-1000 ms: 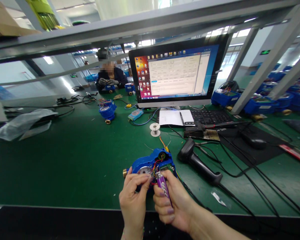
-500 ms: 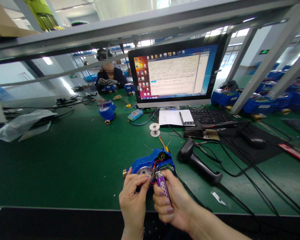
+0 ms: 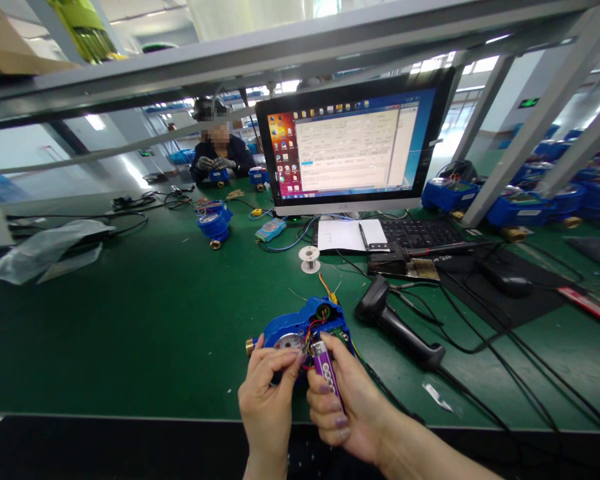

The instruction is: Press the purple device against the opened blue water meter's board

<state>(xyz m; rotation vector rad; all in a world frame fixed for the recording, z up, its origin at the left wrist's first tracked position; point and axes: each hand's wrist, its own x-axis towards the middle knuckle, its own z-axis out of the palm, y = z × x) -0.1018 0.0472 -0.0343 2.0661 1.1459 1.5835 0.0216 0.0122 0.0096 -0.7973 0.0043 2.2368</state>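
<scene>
Blue meter (image 3: 300, 325), left hand (image 3: 267, 393) pinching its wires, right hand (image 3: 347, 407) gripping purple battery (image 3: 325, 373)

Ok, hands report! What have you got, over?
Left hand gripping blue meter. Right hand shut on purple battery at the meter's wires. Barcode scanner lies just right, apart.
</scene>
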